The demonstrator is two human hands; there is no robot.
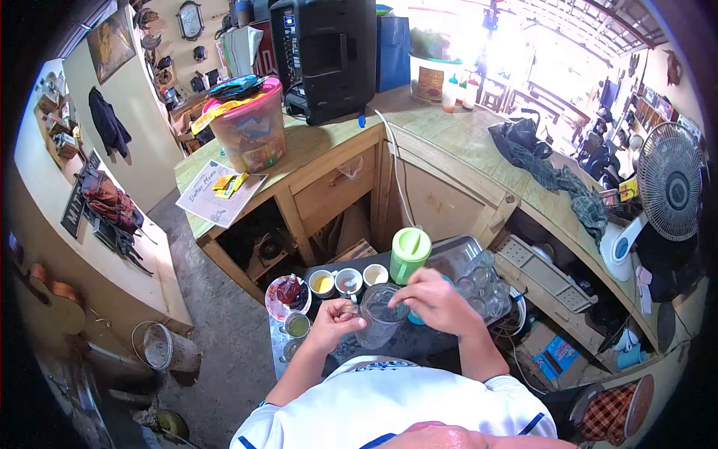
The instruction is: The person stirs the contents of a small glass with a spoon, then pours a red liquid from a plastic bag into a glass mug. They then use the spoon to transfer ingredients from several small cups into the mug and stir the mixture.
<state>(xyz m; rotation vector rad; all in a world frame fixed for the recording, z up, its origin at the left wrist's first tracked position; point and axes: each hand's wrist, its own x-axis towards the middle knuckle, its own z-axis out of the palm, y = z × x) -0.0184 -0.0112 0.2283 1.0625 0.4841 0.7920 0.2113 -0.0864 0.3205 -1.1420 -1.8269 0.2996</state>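
A clear glass pitcher or large mug (378, 318) stands in front of my chest over the low dark table. My left hand (338, 323) is closed around its handle at the left side. Over the rim on the right, my right hand (437, 301) has its fingers pinched together; what they hold, if anything, is too small to make out. Behind the vessel are three cups: one with yellow contents (322, 283), one with greyish contents (348, 282) and one with pale contents (375, 275). A green lidded jug (410, 254) stands behind them.
Left of the cups are a plate with dark red contents (289, 295) and a glass of greenish liquid (297, 324). Several upturned glasses (486, 284) crowd a metal tray (449, 251) at right. A wooden counter (449, 142) with a black speaker (329, 60) and a fan (669, 183) curves behind.
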